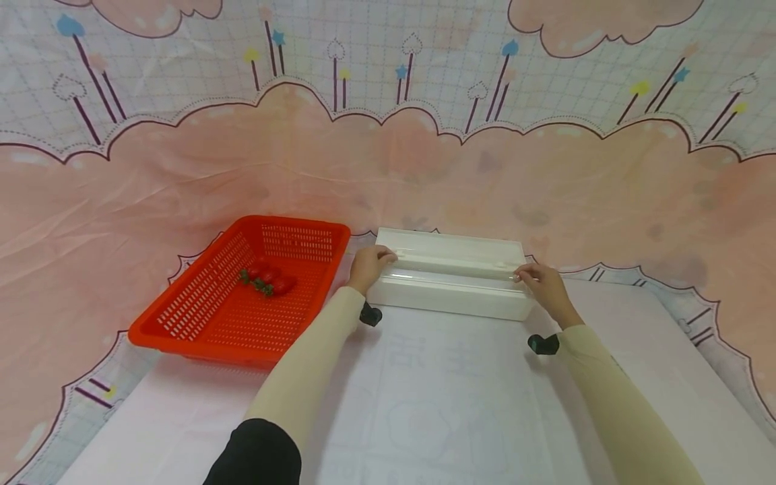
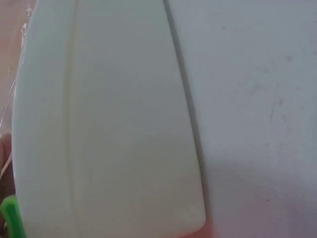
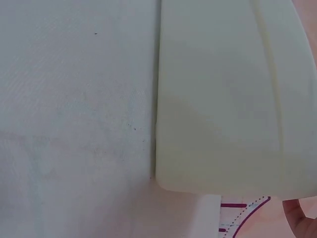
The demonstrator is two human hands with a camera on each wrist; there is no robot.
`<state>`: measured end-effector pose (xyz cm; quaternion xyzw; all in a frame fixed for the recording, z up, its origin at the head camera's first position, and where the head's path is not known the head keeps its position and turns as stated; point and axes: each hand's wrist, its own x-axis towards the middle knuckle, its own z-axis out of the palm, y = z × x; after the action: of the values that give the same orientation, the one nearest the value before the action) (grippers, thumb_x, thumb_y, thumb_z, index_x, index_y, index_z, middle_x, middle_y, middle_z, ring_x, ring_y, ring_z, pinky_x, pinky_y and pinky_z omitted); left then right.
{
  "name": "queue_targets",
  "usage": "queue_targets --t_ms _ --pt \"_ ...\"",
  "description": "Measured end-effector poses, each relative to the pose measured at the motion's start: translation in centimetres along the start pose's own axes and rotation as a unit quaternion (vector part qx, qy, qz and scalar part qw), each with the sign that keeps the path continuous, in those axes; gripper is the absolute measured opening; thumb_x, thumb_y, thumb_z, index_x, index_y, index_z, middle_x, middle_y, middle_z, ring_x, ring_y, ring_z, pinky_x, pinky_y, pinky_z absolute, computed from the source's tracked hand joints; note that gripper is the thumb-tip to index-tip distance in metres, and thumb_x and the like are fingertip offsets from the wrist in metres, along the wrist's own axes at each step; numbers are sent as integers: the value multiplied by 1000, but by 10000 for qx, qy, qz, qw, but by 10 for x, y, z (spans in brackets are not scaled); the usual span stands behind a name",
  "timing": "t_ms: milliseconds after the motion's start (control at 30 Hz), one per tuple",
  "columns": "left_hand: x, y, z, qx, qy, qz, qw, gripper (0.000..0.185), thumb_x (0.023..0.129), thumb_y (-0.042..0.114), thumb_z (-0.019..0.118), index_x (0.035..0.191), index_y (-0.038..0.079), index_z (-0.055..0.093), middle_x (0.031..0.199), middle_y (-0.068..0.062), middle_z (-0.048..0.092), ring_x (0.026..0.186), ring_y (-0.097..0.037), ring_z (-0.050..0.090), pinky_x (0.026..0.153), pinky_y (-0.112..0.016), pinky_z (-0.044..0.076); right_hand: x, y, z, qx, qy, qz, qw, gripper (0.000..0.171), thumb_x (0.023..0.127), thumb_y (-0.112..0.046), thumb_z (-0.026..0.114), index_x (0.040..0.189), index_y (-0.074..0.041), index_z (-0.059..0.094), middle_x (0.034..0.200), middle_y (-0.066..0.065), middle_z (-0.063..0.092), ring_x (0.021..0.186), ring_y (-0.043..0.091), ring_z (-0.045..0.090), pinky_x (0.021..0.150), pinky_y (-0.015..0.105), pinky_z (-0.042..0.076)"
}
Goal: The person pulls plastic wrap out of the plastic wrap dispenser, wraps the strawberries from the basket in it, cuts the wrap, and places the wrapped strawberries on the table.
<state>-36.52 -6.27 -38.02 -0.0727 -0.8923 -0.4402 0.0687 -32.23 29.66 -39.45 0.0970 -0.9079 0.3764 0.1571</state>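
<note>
Pale sleeves (image 1: 321, 357), the left one crossed by a black band (image 1: 257, 448), are seen nearest the viewer, extended over a white table (image 1: 448, 404). At the table's far side, to the right of a red basket (image 1: 242, 330), a long white box (image 1: 448, 301) is set with its rear panel (image 1: 448, 241) raised. Clear film (image 2: 11, 84) is pinched between thumb and fingers near the box's left end by the left hand (image 1: 366, 268); a like pinch near the right end is made by the right hand (image 1: 548, 289), apparently on the same film. The step in hand is judged to be the taking up of the film's free edge. For the next move, an even pull by both hands would be called for, lest the sheet be skewed. Red fruits (image 1: 280, 285) with green tops are contained in the basket, apart from both hands.
</note>
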Motion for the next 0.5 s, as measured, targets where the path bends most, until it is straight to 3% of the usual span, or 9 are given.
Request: queue_targets --t_ms 100,200,500 --pt "3 -2 -1 -269 -22 -81 9996 23 91 24 60 104 9 72 104 -9 70 97 -25 58 95 -37 47 1 -2 -2 113 -53 47 9999 25 97 -16 50 103 4 63 95 24 67 80 -1 58 77 14 45" --pt "5 -3 -3 -420 17 22 9991 23 90 22 60 103 7 72 101 -11 72 96 -25 62 94 -37 48 2 -4 -2 333 -54 21 9994 26 97 -19 49 102 4 61 94 24 67 76 -10 55 73 3 40" --pt "4 4 -13 -809 -89 323 9962 22 91 19 59 101 4 72 95 -14 72 88 -24 69 91 -34 51 5 -11 -4 663 113 32 9977 25 99 -15 45 100 7 58 100 28 66 73 -13 57 72 4 44"
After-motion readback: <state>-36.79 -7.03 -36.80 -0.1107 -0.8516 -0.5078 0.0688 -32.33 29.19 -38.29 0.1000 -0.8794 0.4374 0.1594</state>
